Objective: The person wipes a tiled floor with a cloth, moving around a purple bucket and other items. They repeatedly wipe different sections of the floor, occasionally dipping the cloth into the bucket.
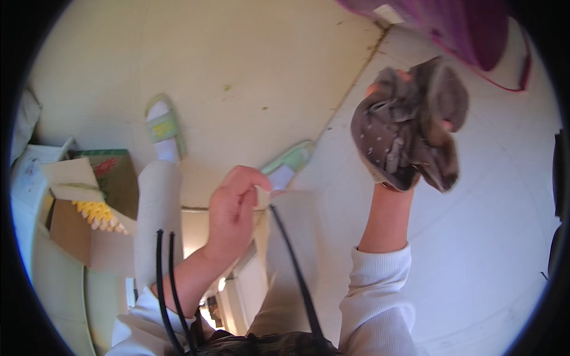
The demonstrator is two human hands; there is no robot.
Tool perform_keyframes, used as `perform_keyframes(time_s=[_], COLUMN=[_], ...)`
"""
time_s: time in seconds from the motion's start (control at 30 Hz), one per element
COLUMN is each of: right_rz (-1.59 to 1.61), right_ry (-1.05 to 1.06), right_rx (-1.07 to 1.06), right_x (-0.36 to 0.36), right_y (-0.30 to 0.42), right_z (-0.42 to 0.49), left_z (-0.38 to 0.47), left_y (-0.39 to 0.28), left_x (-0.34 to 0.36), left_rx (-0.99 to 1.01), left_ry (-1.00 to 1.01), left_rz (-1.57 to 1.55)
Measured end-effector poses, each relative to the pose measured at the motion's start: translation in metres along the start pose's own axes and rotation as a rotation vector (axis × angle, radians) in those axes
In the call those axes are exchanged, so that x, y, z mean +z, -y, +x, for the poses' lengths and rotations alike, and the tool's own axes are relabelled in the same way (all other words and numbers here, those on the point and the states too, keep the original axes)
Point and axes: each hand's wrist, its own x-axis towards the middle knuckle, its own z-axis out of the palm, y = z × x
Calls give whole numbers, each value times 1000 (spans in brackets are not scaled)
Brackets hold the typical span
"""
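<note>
My right hand (373, 90) is raised at the right and grips a crumpled grey-brown cloth (401, 129) with small white dots. Most of the hand is hidden behind the folds; only a few fingertips show, and the wrist comes out below. My left hand (231, 200) hangs near the middle, above my legs, with its fingers curled in and the index finger bent towards the thumb. Nothing is visible in it. Under the cloth, and apart from it, spreads a pale, smooth surface (481, 231).
A cardboard box (69, 227) with yellow, pale-tipped pieces (100, 216) stands at left, beside a green printed carton (120, 178). A purple bag (472, 31) with a pink strap lies top right. Green slippers (164, 127) rest on the cream floor (222, 53). Black cords (296, 267) dangle before me.
</note>
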Motion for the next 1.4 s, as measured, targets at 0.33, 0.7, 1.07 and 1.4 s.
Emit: perform_keyframes(time_s=[0.33, 0.7, 1.07, 1.4], right_rz=[-1139, -2142, -2267, -1004], right_ry=[-306, -604, -637, -437], right_rx=[-651, -426, -185, -453], right_x=[73, 63, 67, 108], right_y=[166, 204, 219, 49], right_z=[125, 175, 171, 4], left_z=[13, 6, 15, 7], left_y=[-30, -20, -20, -9], left_x=[-4, -1, -3, -9], left_rx=[88, 62, 45, -172], left_ry=[-28, -49, -13, 73], left_rz=[-51, -74, -101, -111])
